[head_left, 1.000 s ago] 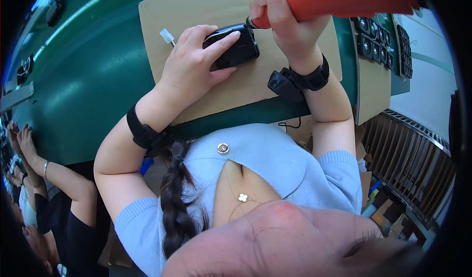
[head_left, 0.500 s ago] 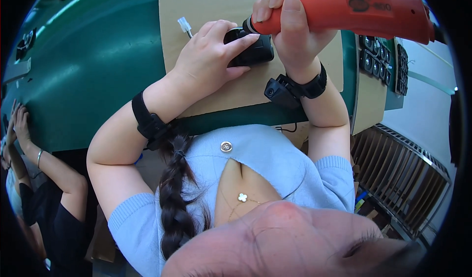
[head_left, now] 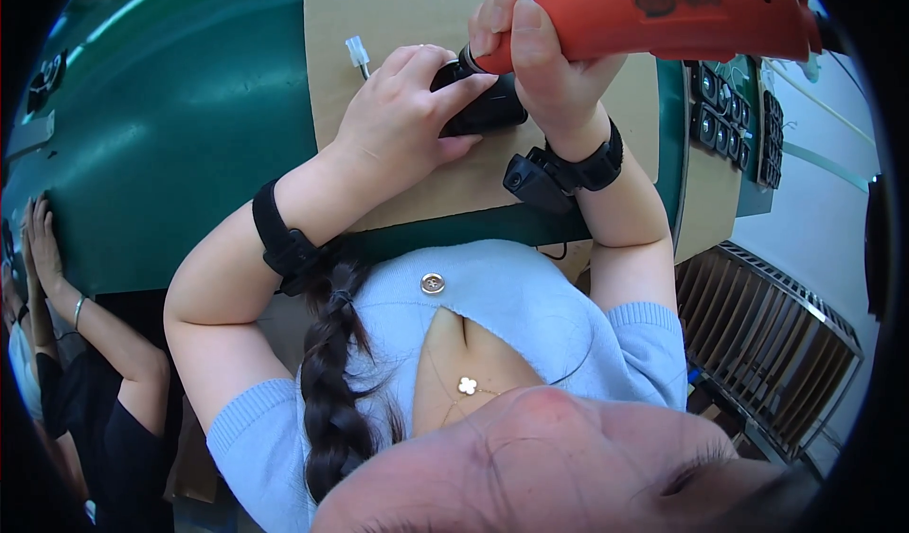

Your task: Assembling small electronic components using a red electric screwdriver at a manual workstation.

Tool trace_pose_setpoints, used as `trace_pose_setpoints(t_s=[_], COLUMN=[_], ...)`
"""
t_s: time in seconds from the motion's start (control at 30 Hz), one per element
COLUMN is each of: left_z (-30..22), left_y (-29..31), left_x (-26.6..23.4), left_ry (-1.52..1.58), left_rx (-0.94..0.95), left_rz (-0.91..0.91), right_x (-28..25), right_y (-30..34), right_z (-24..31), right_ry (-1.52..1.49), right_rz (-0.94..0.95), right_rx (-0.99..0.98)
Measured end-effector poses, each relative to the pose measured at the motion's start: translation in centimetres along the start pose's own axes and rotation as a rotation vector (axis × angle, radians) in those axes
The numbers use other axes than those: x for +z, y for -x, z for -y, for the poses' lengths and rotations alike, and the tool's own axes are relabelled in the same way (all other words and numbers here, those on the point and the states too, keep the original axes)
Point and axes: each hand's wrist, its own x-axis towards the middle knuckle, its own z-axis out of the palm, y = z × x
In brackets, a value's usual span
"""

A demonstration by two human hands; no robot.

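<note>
On a tan cardboard sheet (head_left: 398, 12) rests a black plastic housing (head_left: 488, 109), with a white cable connector (head_left: 356, 52) sticking out beyond its left side. My left hand (head_left: 402, 107) is closed around the housing's left part, fingers over the top and thumb along the near edge. A red electric screwdriver (head_left: 663, 12) is gripped in my right hand (head_left: 549, 50). Its dark tip end points down to the left and meets the housing beside my left fingers. The exact contact point is hidden by my fingers.
The cardboard lies on a green tabletop (head_left: 189, 135). At the right, several black square parts (head_left: 720, 107) stand in rows on another cardboard piece. A slatted metal rack (head_left: 767, 334) is at the lower right. At the far left, another person's hand (head_left: 43, 239) touches the table edge.
My right hand and the electric screwdriver have shifted slightly left and down. My left hand still holds the housing in nearly the same place.
</note>
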Motion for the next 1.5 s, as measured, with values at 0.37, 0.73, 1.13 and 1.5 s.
trace_pose_setpoints(t_s=[0.37,0.73,1.13,1.5], left_z=[-0.2,-2.4,-2.4,-2.6], left_y=[1.5,2.2,2.1,2.0], left_x=[-1.4,-1.4,-1.2,-1.2], left_ry=[-0.007,-0.025,-0.033,-0.024], left_rx=[-0.045,-0.082,-0.085,-0.069], left_rz=[0.033,0.076,0.072,0.05], right_x=[-1.7,-1.3,-1.1,-0.8], right_y=[-3.0,-2.3,-1.3,-1.5], right_z=[8.1,9.3,9.1,9.0], right_ry=[0.231,0.112,0.132,0.116], right_rz=[-0.3,-0.272,-0.182,-0.112], right_rx=[0.557,0.625,0.596,0.609])
